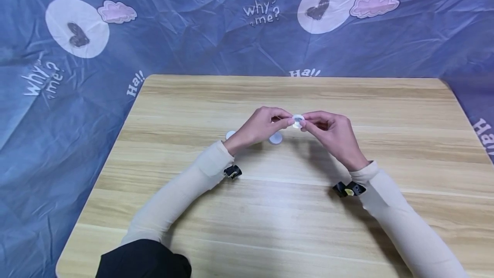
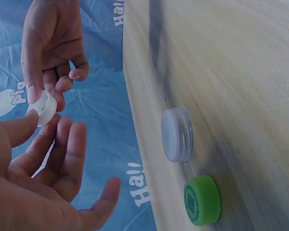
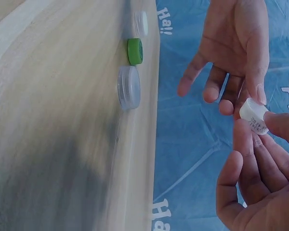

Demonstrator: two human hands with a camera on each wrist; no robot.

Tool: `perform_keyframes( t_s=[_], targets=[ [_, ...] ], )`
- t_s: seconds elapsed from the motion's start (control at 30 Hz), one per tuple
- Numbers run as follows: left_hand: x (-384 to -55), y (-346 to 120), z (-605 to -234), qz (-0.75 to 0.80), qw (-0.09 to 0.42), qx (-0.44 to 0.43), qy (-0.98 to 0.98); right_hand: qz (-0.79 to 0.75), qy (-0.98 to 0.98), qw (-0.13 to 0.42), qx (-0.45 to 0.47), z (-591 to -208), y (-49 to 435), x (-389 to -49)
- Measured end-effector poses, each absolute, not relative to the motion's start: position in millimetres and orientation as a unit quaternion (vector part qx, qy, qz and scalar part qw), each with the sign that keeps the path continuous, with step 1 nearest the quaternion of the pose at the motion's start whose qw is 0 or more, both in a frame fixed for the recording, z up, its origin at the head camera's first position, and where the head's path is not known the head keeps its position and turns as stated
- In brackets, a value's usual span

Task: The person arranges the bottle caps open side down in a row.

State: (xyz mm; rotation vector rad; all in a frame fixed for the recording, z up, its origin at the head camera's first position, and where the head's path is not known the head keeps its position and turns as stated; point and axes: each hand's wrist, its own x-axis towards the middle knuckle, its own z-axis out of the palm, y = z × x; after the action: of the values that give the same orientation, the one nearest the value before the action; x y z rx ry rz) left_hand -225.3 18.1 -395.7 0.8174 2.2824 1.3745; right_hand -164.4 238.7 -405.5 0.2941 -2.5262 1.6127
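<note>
A small white bottle cap point(image 1: 297, 122) is held up above the table between both hands. My left hand point(image 1: 260, 127) pinches its left side between thumb and fingers; my right hand point(image 1: 332, 135) pinches the right side. In the left wrist view the cap point(image 2: 45, 109) is tilted. Small dark print shows on the cap point(image 3: 254, 117) in the right wrist view. Below the hands a larger translucent cap point(image 2: 176, 134) lies on the table beside a green cap point(image 2: 203, 199). Another pale cap point(image 3: 141, 23) lies farther along, partly behind the left wrist in the head view, where the green one is hidden.
The wood-grain table point(image 1: 247, 226) has rounded corners and ends at a far edge just beyond the hands. Blue printed cloth point(image 1: 216, 25) hangs behind it. Small black wrist cameras point(image 1: 233, 171) sit under both sleeves.
</note>
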Motion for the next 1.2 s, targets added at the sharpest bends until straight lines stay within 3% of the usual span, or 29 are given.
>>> perform_keyframes(
  t_s=[0.13, 0.3, 0.47, 0.63, 0.87, 1.07, 1.2],
  targets=[
    [-225.1, 18.1, -396.5, 0.486, 0.203, 0.276, 0.804, 0.537, -0.837, 0.056, 0.086, -407.7, 237.6, -164.3],
    [-225.6, 18.5, -397.1, 0.519, 0.272, 0.231, 0.777, 0.536, -0.837, 0.074, 0.083, -407.9, 235.7, -162.8],
    [-227.7, 18.5, -394.8, 0.587, 0.354, 0.162, 0.71, 0.503, -0.843, 0.151, 0.117, -410.6, 233.4, -162.3],
    [-229.2, 18.0, -393.8, 0.637, 0.397, 0.134, 0.647, 0.429, -0.839, 0.261, 0.209, -413.1, 230.6, -161.6],
    [-230.0, 14.3, -396.8, 0.63, 0.4, 0.184, 0.64, 0.323, -0.822, 0.341, 0.322, -413.1, 231.8, -159.3],
    [-229.7, 14.4, -398.9, 0.627, 0.379, 0.196, 0.652, 0.324, -0.826, 0.335, 0.318, -414.3, 232.9, -160.6],
    [-228.0, 15.9, -401.3, 0.623, 0.334, 0.203, 0.677, 0.367, -0.827, 0.311, 0.29, -414.5, 234.1, -162.6]
  ],
)
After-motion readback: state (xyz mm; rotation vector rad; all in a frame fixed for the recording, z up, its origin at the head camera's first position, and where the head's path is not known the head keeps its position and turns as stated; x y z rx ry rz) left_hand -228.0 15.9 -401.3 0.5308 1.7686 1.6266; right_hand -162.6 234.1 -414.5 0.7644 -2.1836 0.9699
